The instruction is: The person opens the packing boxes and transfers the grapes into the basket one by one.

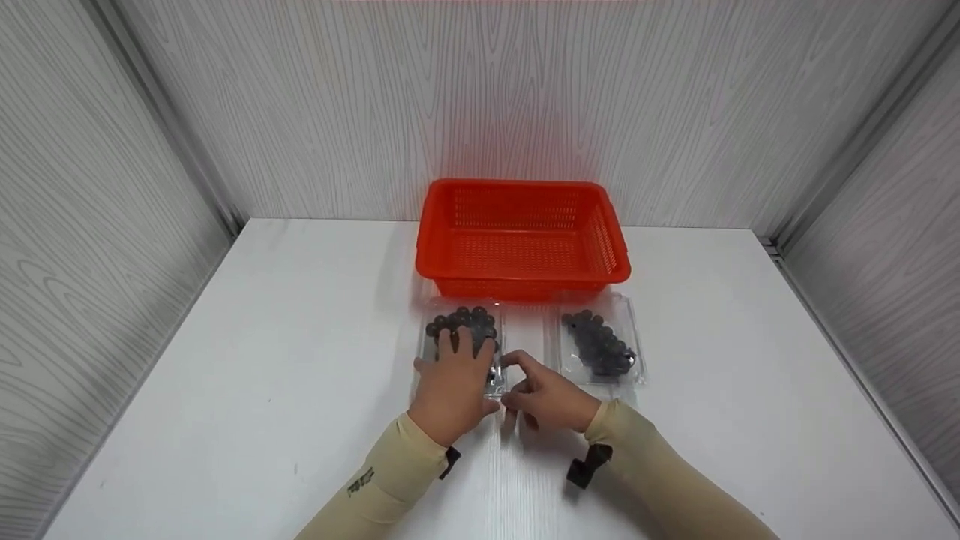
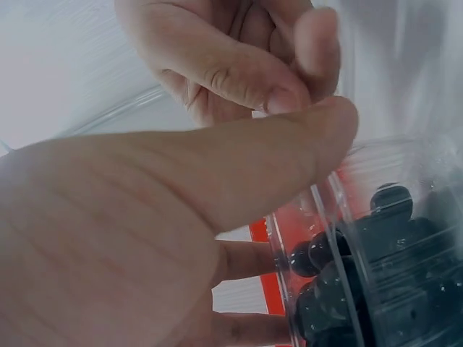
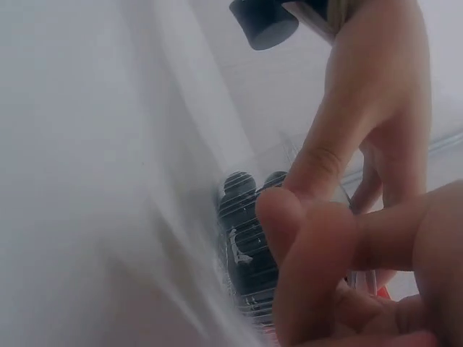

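Two clear plastic boxes of dark, grape-like round fruit lie side by side. My left hand [image 1: 450, 386] rests on the left box [image 1: 496, 379] with its fingers spread and straight over the fruit. Its thumb [image 2: 289, 155] lies along the near edge in the left wrist view. At that box's near right corner is my right hand [image 1: 551, 397]. Its bent index finger reaches the box's right side, and its thumb is close to the left thumb. Whether it pinches the plastic is hidden. The right box [image 1: 636, 375] lies apart from both hands.
A red perforated basket [image 1: 525, 289] stands just behind both boxes, with nothing seen inside it. White table surface [image 1: 300, 337] extends on both sides. Pale wood-grain panels [image 1: 337, 112] enclose the back and sides.
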`<state>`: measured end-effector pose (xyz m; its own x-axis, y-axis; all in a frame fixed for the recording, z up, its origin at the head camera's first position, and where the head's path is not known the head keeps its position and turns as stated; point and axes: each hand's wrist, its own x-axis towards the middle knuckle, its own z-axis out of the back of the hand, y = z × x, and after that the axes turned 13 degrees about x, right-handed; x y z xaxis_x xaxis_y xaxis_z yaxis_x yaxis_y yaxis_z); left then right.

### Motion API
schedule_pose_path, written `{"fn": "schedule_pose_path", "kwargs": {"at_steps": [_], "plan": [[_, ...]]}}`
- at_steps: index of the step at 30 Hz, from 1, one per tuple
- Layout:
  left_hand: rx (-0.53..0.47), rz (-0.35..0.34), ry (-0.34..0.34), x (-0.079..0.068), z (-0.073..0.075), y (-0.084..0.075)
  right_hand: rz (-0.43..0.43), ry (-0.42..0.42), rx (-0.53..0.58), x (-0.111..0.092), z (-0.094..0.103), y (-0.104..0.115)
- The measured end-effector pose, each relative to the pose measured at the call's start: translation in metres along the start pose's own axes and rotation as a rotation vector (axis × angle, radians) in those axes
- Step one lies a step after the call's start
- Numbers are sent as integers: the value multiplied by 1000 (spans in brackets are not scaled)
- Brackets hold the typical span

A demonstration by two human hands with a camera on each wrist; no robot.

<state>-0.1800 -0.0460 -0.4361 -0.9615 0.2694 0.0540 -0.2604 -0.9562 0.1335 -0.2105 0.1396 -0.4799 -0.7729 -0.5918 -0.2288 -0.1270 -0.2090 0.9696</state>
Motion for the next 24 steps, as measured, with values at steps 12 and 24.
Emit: {"fn": "schedule_pose_path", "kwargs": {"at_steps": [12, 24], "plan": [[-48, 5, -3, -5, 2, 2, 25, 44, -33, 3, 1, -4], [-55, 4, -29, -14, 0, 4, 90, 27, -64, 2, -8, -12]]}}
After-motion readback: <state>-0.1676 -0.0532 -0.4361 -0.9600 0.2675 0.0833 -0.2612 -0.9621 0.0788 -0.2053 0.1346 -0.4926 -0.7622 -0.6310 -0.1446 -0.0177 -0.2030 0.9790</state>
